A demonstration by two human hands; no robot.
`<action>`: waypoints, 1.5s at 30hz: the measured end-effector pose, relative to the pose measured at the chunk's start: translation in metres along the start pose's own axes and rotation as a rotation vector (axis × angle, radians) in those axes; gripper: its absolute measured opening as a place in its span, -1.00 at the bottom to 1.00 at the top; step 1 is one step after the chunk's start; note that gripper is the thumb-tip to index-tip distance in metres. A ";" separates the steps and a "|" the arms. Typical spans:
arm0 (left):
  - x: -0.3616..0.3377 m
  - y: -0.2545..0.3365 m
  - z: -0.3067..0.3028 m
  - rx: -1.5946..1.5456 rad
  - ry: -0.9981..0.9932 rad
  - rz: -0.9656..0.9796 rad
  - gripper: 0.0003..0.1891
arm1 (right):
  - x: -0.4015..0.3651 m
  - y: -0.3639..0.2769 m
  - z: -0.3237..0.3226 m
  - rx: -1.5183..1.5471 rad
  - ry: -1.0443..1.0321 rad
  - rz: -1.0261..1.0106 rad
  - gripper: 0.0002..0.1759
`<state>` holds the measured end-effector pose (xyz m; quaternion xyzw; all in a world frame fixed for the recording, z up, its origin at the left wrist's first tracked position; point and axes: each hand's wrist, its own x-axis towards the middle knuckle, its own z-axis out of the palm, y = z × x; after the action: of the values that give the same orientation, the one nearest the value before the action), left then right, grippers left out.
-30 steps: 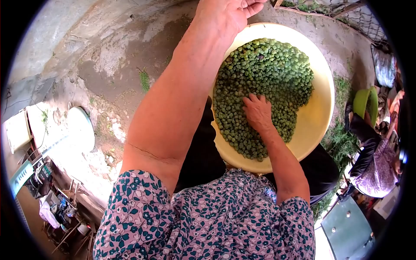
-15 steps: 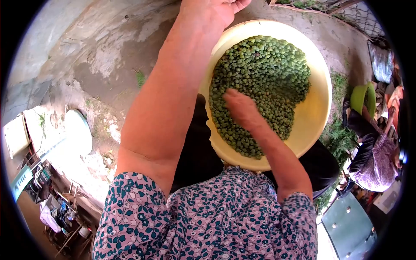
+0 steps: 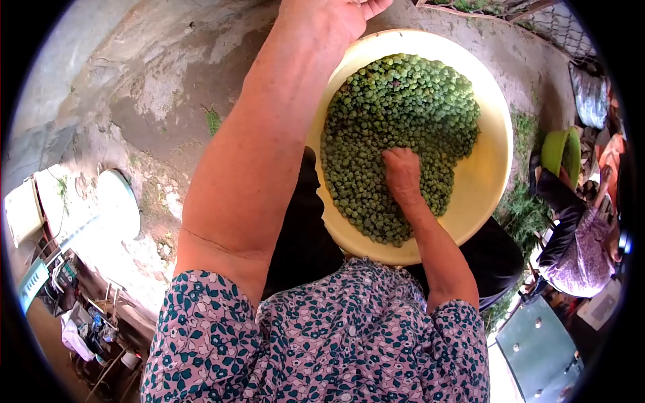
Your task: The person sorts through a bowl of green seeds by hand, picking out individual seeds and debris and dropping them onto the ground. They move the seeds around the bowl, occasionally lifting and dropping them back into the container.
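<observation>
A wide cream-yellow basin (image 3: 484, 174) rests at my lap, holding a heap of small, roundish green pieces (image 3: 416, 87), like buds or small fruits; their exact kind does not show. Within the basin, my right hand (image 3: 403, 174) is over the middle of the heap and touches it, its fingers curled closed. Whatever may be in those fingers is hidden. My left forearm stretches up past the basin's left side. The top of the picture cuts off my left hand (image 3: 339, 17) near the far rim, leaving only the wrist, part of the hand and some finger in sight.
Another person (image 3: 581, 235) in a purple patterned garment sits at the right beside a green basin (image 3: 563, 151). A grey-green panel (image 3: 539, 349) lies at lower right. A pale round object (image 3: 119, 201) and clutter are on the left. A wall (image 3: 80, 74) runs along upper left.
My right hand has moved to the right across the heap, and its fingers are now curled in more tightly. My left arm is almost where it was.
</observation>
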<state>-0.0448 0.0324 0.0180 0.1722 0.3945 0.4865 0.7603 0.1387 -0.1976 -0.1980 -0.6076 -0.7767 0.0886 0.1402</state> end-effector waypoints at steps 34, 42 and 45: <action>0.006 -0.005 -0.001 -0.003 0.007 -0.014 -0.92 | 0.023 0.050 -0.033 0.519 -0.044 0.498 -0.84; 0.012 -0.005 -0.012 0.029 -0.040 0.008 -0.92 | -0.011 0.132 -0.177 0.069 0.461 0.757 -0.80; 0.012 -0.006 -0.011 0.040 -0.033 0.014 -0.93 | -0.033 0.175 -0.195 -0.350 0.443 0.831 -0.75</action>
<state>-0.0469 0.0386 0.0017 0.1979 0.3905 0.4810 0.7596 0.3706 -0.1928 -0.0712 -0.8843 -0.4238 -0.1257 0.1507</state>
